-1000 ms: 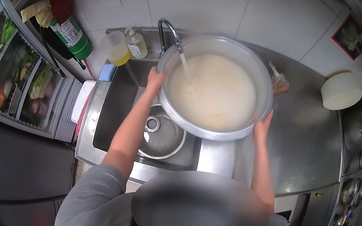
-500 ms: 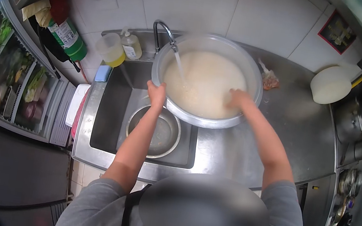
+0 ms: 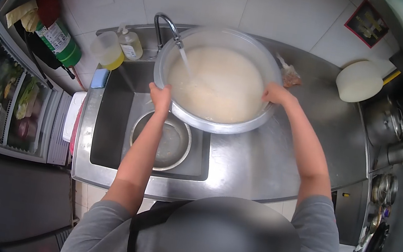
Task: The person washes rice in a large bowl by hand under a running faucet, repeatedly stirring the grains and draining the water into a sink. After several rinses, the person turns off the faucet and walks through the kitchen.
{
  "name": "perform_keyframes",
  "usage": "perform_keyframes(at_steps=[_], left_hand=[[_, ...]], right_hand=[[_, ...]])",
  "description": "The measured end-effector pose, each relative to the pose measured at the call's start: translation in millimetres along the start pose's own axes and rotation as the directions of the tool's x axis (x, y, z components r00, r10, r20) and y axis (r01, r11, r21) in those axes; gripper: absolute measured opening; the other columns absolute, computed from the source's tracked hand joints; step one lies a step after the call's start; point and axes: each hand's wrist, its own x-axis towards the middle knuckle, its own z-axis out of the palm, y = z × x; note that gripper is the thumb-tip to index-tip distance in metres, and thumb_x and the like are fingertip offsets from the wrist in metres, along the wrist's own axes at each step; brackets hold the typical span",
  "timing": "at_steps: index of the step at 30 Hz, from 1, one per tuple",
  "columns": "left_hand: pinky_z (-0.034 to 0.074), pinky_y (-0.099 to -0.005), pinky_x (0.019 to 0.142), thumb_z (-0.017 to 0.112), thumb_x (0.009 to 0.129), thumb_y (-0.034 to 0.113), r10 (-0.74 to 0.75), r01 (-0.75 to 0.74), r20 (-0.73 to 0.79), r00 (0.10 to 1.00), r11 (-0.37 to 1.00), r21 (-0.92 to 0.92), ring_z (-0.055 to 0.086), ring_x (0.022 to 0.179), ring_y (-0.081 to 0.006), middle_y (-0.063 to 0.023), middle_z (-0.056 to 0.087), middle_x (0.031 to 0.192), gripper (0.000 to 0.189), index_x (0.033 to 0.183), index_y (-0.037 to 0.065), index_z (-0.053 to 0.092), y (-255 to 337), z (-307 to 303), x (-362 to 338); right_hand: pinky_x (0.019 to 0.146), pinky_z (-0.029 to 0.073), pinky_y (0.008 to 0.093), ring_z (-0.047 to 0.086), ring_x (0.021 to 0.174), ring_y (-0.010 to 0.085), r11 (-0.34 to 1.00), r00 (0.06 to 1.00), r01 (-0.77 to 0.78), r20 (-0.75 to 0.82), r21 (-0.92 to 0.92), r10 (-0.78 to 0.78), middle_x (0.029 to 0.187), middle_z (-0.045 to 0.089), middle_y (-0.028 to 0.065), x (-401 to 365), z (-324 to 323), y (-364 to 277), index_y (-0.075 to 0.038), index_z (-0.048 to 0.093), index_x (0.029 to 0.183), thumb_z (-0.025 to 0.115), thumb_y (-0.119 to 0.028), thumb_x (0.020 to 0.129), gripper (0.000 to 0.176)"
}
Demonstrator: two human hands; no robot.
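A large metal basin [image 3: 222, 127] of cloudy, whitish water [image 3: 222, 85] rests on the counter and overhangs the sink's right side. My left hand [image 3: 160, 97] is closed on its left rim, thumb towards the outside. At the right rim, my right hand [image 3: 277, 94] has its fingers curled over the edge. Water runs from the curved faucet [image 3: 165, 24] into the basin. What lies at the bottom is blurred by the cloudy water. Below my left forearm, a round metal bowl [image 3: 174, 145] sits in the sink [image 3: 115, 114].
Left of the faucet stand a soap pump bottle [image 3: 130, 45] and a plastic tub with yellow liquid [image 3: 111, 56]. A blue sponge [image 3: 100, 78] lies on the sink's edge. A small plastic bag [image 3: 290, 75] sits right of the basin, near a whitish rounded object [image 3: 359, 81].
My right hand has come up out of the cloudy water and onto the basin's right rim. My left hand keeps its hold. The whole view has shifted slightly.
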Motion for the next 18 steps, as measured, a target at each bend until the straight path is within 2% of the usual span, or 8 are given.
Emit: perform_keyframes(at_steps=[2, 3, 5, 12, 14, 15, 17, 18], left_hand=[[0.041, -0.0374, 0.079, 0.061, 0.065, 0.013, 0.009, -0.008, -0.014, 1.000, 1.000, 0.013, 0.056, 0.086, -0.0376, -0.0259, 0.056, 0.090, 0.045, 0.100, -0.007, 0.042, -4, 2, 2], [0.041, -0.0372, 0.079, 0.061, 0.065, 0.013, 0.022, -0.021, -0.033, 0.999, 0.999, 0.029, 0.056, 0.086, -0.0371, -0.0256, 0.056, 0.090, 0.045, 0.101, -0.008, 0.041, -3, 2, 1], [0.040, -0.0369, 0.080, 0.061, 0.065, 0.013, 0.015, -0.015, -0.007, 1.000, 1.000, 0.005, 0.056, 0.087, -0.0366, -0.0257, 0.056, 0.091, 0.047, 0.102, -0.008, 0.041, -1, 0, -1], [0.039, -0.0361, 0.082, 0.060, 0.066, 0.014, 0.016, -0.016, 0.040, 0.999, 1.000, 0.011, 0.054, 0.091, -0.0360, -0.0268, 0.054, 0.097, 0.050, 0.105, -0.010, 0.040, 5, -5, -5], [0.039, -0.0364, 0.082, 0.060, 0.066, 0.014, 0.010, -0.010, 0.030, 1.000, 1.000, -0.001, 0.054, 0.091, -0.0362, -0.0269, 0.054, 0.096, 0.050, 0.105, -0.010, 0.040, -1, -2, -2], [0.039, -0.0366, 0.082, 0.060, 0.066, 0.014, 0.007, -0.007, 0.018, 1.000, 1.000, -0.014, 0.054, 0.091, -0.0364, -0.0270, 0.054, 0.096, 0.049, 0.105, -0.010, 0.040, 2, -2, -1], [0.039, -0.0369, 0.082, 0.060, 0.066, 0.013, -0.010, 0.011, 0.016, 1.000, 1.000, -0.003, 0.054, 0.091, -0.0366, -0.0272, 0.054, 0.095, 0.049, 0.104, -0.010, 0.040, 5, -4, -3], [0.039, -0.0372, 0.082, 0.060, 0.066, 0.013, -0.021, 0.021, 0.024, 1.000, 1.000, 0.006, 0.054, 0.091, -0.0369, -0.0275, 0.054, 0.095, 0.049, 0.104, -0.010, 0.040, 5, -4, -4]], right_hand=[[0.064, 0.047, 0.0315, 0.062, 0.069, 0.0204, 0.988, 0.994, 0.074, 0.075, 0.137, -0.085, 0.073, 0.065, 0.0109, -16, -5, 5, -0.005, 0.067, 0.077, 0.066, -0.012, 0.065, 0.014], [0.064, 0.047, 0.0315, 0.062, 0.069, 0.0204, 0.988, 0.994, 0.072, 0.075, 0.137, -0.082, 0.073, 0.065, 0.0109, -20, -6, 5, -0.005, 0.067, 0.077, 0.066, -0.012, 0.065, 0.014], [0.061, 0.047, 0.0318, 0.062, 0.066, 0.0194, 0.981, 0.979, 0.140, 0.132, 0.130, -0.157, 0.073, 0.065, 0.0078, -25, -6, 1, -0.005, 0.067, 0.071, 0.069, -0.010, 0.061, 0.011], [0.064, 0.045, 0.0317, 0.060, 0.066, 0.0202, 0.985, 0.969, 0.172, 0.182, 0.000, -0.169, 0.069, 0.063, 0.0086, -19, -1, -8, -0.006, 0.066, 0.070, 0.067, -0.012, 0.063, 0.010], [0.063, 0.045, 0.0319, 0.060, 0.066, 0.0204, 0.964, 0.958, 0.128, -0.223, -0.235, -0.181, 0.066, 0.062, 0.0087, -20, 8, -6, -0.005, 0.065, 0.068, 0.066, -0.017, 0.065, 0.012], [0.063, 0.045, 0.0319, 0.060, 0.066, 0.0204, 0.962, 0.957, 0.133, -0.220, -0.238, -0.187, 0.066, 0.062, 0.0087, -21, 3, -7, -0.005, 0.065, 0.068, 0.066, -0.017, 0.065, 0.012], [0.062, 0.046, 0.0313, 0.060, 0.065, 0.0203, 0.962, 0.990, 0.138, 0.012, -0.236, -0.139, 0.069, 0.063, 0.0092, -24, -8, -7, -0.006, 0.065, 0.074, 0.063, -0.020, 0.068, 0.016], [0.062, 0.046, 0.0313, 0.060, 0.065, 0.0203, 0.962, 0.990, 0.143, 0.017, -0.234, -0.143, 0.069, 0.063, 0.0092, -28, -11, -13, -0.006, 0.065, 0.074, 0.063, -0.020, 0.068, 0.016]])
